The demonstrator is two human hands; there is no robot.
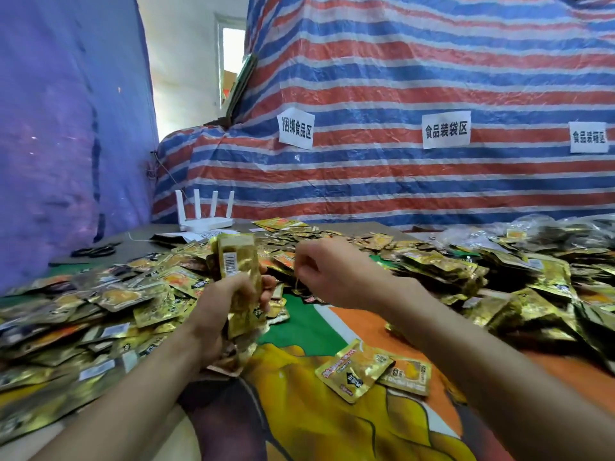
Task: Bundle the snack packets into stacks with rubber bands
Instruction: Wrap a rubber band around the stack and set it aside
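Note:
My left hand [222, 306] grips an upright stack of gold snack packets [237, 261], barcode side facing me, held above the table's middle. My right hand [327, 271] hovers just to the right of the stack with its fingers curled and pinched together; a thin yellowish strand, probably a rubber band [295, 283], hangs from the fingertips, though it is too small to be sure. Loose gold packets [116, 301] cover the table on the left, and a larger heap [499, 277] lies on the right. Two packets [372, 367] lie apart near the front.
A white router [204, 214] with several antennas stands at the back left, black scissors [95, 250] nearby. A striped red-blue tarp [399, 94] with paper labels rises behind the table. The orange-green printed sheet [316, 327] shows in the middle.

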